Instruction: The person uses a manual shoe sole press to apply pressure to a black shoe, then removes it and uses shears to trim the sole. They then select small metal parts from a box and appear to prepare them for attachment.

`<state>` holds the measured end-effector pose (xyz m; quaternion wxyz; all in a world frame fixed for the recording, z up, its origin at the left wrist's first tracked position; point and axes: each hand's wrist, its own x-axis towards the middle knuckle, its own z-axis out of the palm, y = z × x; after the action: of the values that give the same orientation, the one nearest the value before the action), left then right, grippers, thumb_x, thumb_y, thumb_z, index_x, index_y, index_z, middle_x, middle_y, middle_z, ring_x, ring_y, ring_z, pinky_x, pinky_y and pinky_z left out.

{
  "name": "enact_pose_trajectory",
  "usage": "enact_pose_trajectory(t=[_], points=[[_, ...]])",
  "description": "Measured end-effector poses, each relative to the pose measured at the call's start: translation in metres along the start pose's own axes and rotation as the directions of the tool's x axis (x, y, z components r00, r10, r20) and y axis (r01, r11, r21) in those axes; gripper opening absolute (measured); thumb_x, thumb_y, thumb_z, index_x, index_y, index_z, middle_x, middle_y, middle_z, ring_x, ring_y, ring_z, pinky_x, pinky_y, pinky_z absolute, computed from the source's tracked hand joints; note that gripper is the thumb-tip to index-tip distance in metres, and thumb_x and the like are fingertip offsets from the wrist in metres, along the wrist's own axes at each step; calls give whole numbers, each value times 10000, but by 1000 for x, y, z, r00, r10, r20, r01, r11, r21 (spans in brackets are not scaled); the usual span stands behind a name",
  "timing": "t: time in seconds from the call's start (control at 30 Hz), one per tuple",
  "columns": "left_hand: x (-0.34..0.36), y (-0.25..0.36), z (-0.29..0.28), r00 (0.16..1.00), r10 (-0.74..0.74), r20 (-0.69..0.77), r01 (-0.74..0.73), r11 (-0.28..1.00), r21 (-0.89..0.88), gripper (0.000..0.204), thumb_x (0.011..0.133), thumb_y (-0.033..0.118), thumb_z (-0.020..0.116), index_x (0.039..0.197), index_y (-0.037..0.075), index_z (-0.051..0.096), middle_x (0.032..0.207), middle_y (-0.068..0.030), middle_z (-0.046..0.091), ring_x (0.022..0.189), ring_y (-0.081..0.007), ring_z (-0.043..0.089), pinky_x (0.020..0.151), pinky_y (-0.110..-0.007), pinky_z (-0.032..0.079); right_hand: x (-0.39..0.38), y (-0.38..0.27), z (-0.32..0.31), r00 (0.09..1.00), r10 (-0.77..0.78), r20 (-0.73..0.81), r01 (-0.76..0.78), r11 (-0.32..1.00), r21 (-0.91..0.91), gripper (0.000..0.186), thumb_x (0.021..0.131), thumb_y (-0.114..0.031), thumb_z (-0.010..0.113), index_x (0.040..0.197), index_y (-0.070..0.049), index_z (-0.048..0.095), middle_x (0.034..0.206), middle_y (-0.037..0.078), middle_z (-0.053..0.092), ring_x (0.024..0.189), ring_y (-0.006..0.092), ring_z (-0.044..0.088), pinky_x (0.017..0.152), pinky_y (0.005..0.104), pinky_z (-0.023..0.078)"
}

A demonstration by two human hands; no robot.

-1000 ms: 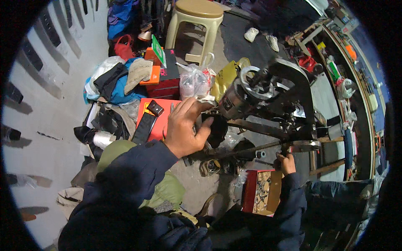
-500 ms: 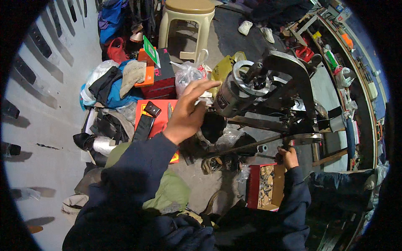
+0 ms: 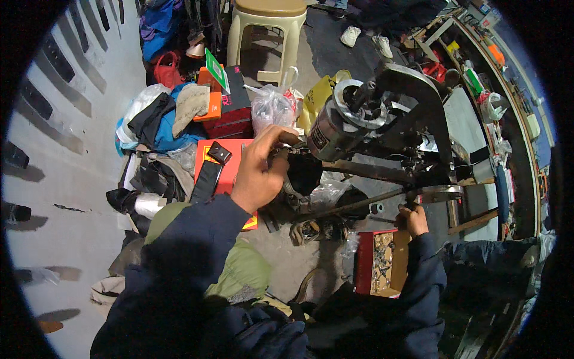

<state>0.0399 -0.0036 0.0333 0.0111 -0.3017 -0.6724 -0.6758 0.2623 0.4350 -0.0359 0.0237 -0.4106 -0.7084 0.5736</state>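
A hand-cranked stitching machine (image 3: pixel 412 90), with a dark curved arm and a silver drum, stands in front of me. Left of the drum is my left hand (image 3: pixel 263 164), its thumb and fingers bent together at a small dark part; what they pinch is hard to make out. A black rounded item (image 3: pixel 304 176) hangs just right of those fingers. My right hand (image 3: pixel 414 219) is closed around a handle below the machine's flat metal wheel (image 3: pixel 439 192); the fingers cover most of the handle.
An open red box (image 3: pixel 365 263) of small metal pieces sits below my right hand. A red flat box (image 3: pixel 230 173) carries a black case. Bags, cloths and a beige stool (image 3: pixel 269 33) lie beyond. A cluttered shelf (image 3: pixel 508 113) runs along the right; a person's white shoes (image 3: pixel 350 36) are far off.
My left hand has come down slightly from beside the drum, and its stretched index finger has bent in toward the thumb. My right hand stays at the handle, barely shifted.
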Motion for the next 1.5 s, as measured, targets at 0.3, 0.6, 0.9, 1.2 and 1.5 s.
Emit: enact_pose_trajectory(t=[0.3, 0.6, 0.9, 1.2, 1.5], points=[[-9, -11, 7, 958, -235, 166, 214, 967, 138, 548, 820, 144, 839, 1298, 51, 588, 1175, -147, 682, 1146, -255, 637, 1014, -352, 470, -20, -20, 20, 994, -104, -43, 99, 990, -99, 224, 922, -125, 721, 945, 36, 568, 749, 124, 634, 599, 207, 618, 517, 354, 484], [-2, -13, 0, 905, -358, 232, 363, 932, 22, 417, 843, 88, 805, 1224, 7, 656, 1088, -86, 721, 1034, -149, 641, 957, -309, 490, -44, -79, -69, 873, -427, -237, 359, 890, -281, 273, 944, -172, 715, 1124, 28, 668, 989, 51, 686, 851, 133, 612, 745, 285, 496], [0, -19, -6, 949, -160, 271, 179, 983, -48, 402, 885, 87, 767, 1259, -4, 651, 1132, -74, 690, 1071, -139, 607, 990, -305, 462, 52, 28, -135, 614, -723, -317, 387, 626, -677, 242, 929, -129, 666, 1107, 32, 635, 941, 141, 695, 852, 273, 644, 764, 401, 513], [11, -32, -14, 971, -20, 239, 18, 1000, 10, 238, 1027, 182, 589, 1176, 8, 656, 949, -81, 679, 901, -139, 634, 824, -315, 503, 41, 54, -40, 991, -124, -51, 100, 938, -331, 250, 920, -146, 628, 1012, 84, 594, 801, 171, 600, 700, 238, 585, 652, 411, 489], [83, -87, 21, 797, 220, 562, -412, 879, 241, 197, 958, 93, 562, 1112, 65, 682, 983, -171, 723, 949, -342, 717, 792, -382, 559, 63, 77, -53, 984, -170, -54, 136, 911, -389, 296, 908, -147, 625, 1081, 93, 601, 845, 144, 640, 687, 210, 582, 615, 378, 479]])
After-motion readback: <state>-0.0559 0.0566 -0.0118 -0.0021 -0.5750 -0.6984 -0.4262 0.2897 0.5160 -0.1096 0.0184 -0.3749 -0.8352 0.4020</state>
